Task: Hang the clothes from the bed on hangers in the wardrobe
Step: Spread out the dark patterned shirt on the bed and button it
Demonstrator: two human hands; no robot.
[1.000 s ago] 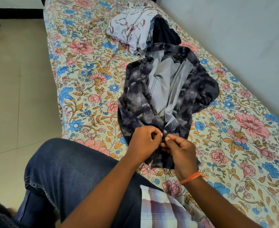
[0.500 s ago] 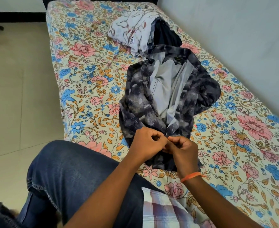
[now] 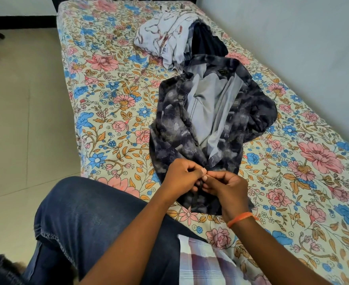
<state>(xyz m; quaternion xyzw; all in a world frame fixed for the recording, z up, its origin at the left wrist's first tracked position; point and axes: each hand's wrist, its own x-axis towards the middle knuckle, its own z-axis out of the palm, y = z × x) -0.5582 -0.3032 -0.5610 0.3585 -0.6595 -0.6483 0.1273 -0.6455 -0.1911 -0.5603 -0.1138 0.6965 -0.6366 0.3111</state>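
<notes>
Both hands, left hand (image 3: 180, 175) and right hand (image 3: 225, 187), pinch dark shirt (image 3: 169, 124); button hidden.

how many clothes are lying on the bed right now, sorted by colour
Dark grey and blue printed shirt, pinched near its lower front by the left hand and right hand: 1
White garment with reddish marks, crumpled: 1
Dark navy garment, partly under the others: 1
Total: 3, though the far pile may hide more.

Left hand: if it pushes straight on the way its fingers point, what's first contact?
The left hand points toward the right hand; their fingertips already meet over the dark floral shirt, both pinching its front edge. So first contact is probably the right hand's fingers, though depth is unclear.
</notes>
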